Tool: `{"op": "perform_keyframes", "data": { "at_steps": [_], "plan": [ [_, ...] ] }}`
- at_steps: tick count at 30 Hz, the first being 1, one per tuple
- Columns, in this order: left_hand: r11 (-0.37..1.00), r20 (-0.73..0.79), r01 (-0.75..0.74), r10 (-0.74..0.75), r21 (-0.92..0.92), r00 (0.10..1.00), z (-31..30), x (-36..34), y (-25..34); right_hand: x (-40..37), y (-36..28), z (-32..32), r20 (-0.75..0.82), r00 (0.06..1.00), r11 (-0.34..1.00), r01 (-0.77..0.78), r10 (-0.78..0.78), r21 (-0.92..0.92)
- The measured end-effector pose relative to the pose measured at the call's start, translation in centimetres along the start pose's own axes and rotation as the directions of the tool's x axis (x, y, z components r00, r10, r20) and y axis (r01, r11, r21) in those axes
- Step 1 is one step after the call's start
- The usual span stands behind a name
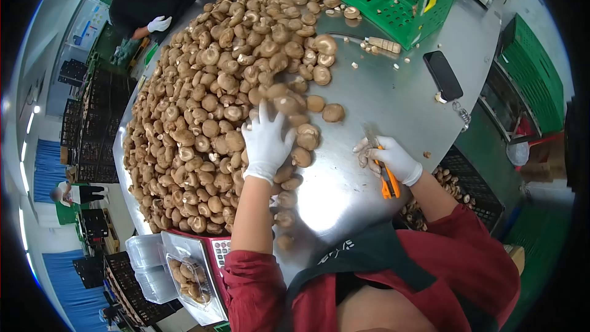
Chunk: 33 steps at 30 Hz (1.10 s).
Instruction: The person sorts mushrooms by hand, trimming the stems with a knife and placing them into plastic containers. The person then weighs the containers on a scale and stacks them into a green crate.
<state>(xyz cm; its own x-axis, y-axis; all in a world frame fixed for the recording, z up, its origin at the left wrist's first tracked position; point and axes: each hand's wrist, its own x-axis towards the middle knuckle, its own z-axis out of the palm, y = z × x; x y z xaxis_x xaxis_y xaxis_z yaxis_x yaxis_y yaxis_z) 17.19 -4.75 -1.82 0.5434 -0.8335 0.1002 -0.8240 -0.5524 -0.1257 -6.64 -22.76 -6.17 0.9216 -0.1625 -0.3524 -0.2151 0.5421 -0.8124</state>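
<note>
The person's gloved left hand, fingers spread wide, rests against the near edge of a large heap of brown mushrooms on the metal table. The gloved right hand, over bare metal to the right of the heap, is closed around an orange-handled tool. A black phone lies near a green crate farther up the tabletop.

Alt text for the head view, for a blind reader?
A white-gloved left hand touches a large heap of brown mushrooms on a metal table; the right hand, also gloved, holds an orange-handled tool. A scale, phone and green crate are nearby.
</note>
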Motion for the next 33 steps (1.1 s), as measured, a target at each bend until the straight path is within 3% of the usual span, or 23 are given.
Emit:
{"op": "perform_keyframes", "data": {
  "at_steps": [5,9,18,21,23,25,28,31,32,33],
  "plan": [
    [0.996,0.041,0.051,-0.049,-0.069,0.998,-1.4,-3.9,1.5,0.1,0.5,-0.3,0.014,0.999,0.999,0.034,-0.034,-0.013],
    [0.994,-0.091,0.070,-0.078,-0.088,0.993,-1.2,-7.1,2.0,0.1,0.3,-0.3,0.019,1.000,1.000,0.019,-0.019,0.006],
    [0.894,-0.155,0.373,-0.416,-0.247,0.896,-2.5,-17.0,0.1,0.1,0.1,0.1,-0.007,1.000,1.000,0.016,-0.016,-0.018],
    [0.824,-0.108,0.529,-0.556,-0.204,0.824,-1.0,-20.6,0.0,0.1,-0.3,0.4,-0.046,0.999,0.999,-0.009,0.007,-0.034],
    [0.817,-0.056,0.541,-0.561,-0.199,0.826,-0.1,-21.6,-0.5,0.3,-1.0,0.5,-0.094,0.995,0.999,0.021,-0.017,0.035],
    [0.817,-0.031,0.542,-0.558,-0.199,0.829,-0.3,-20.8,-0.6,0.4,-1.6,0.4,-0.187,0.979,0.989,0.106,-0.086,0.101],
    [0.850,-0.143,0.448,-0.497,-0.276,0.856,-1.2,-17.9,-1.0,0.4,-2.8,1.5,-0.296,0.868,0.915,0.397,-0.399,-0.071],
    [0.896,-0.191,0.378,-0.423,-0.232,0.886,-1.5,-13.3,-2.3,-0.2,-2.5,2.2,-0.273,0.871,0.907,0.353,-0.408,-0.230],
    [0.897,-0.174,0.356,-0.407,-0.261,0.897,-0.2,-12.4,-3.3,-0.3,-2.0,2.1,-0.266,0.906,0.932,0.269,-0.330,-0.241],
    [0.865,-0.061,0.408,-0.443,-0.291,0.895,0.3,-11.1,-4.0,-0.2,-1.7,2.1,-0.259,0.931,0.948,0.190,-0.256,-0.254]
  ]
}}
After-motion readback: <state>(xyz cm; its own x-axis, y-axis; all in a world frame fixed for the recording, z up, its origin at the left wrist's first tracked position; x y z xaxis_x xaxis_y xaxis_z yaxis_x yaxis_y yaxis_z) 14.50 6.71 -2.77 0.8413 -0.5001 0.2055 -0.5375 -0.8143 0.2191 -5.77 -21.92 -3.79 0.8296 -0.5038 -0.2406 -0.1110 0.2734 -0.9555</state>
